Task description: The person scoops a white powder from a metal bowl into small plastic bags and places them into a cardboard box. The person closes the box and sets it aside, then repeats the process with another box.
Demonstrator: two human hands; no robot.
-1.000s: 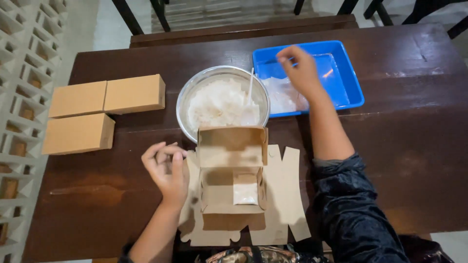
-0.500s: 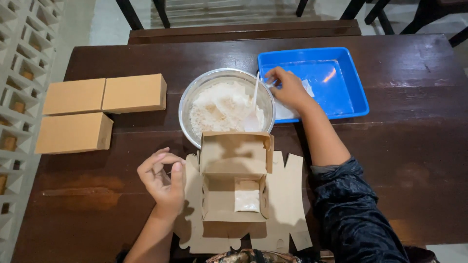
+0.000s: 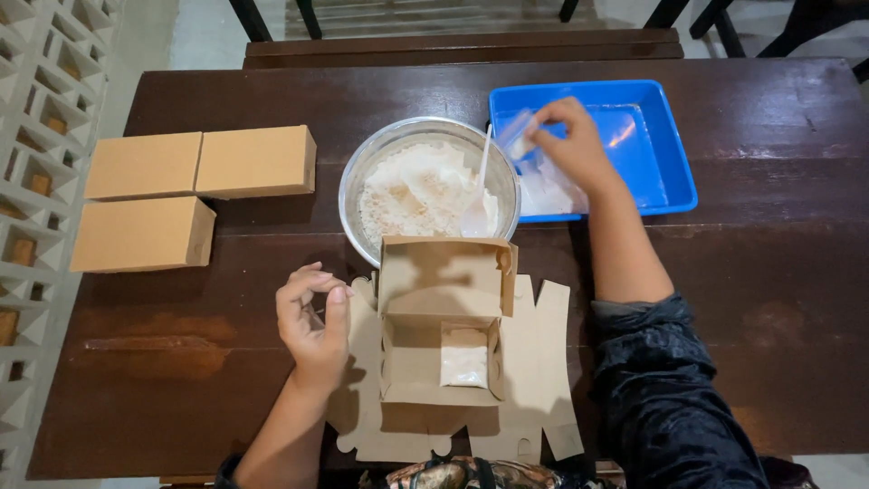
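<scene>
**Head view: hand lifting a small clear bag from a blue tray**

Small clear plastic bag, pinched in the right hand over the blue plastic tray; it looks light, limp and slippery, best held at its top edge. Left hand rests loosely curled, holding nothing, beside the open brown cardboard box. Round metal bowl of white powder sits between, on the dark wooden bench.

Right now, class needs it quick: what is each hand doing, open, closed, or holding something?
Left hand: fingers curled, empty, beside the open cardboard box.
Right hand: closed on a clear plastic bag over the blue tray.
</scene>
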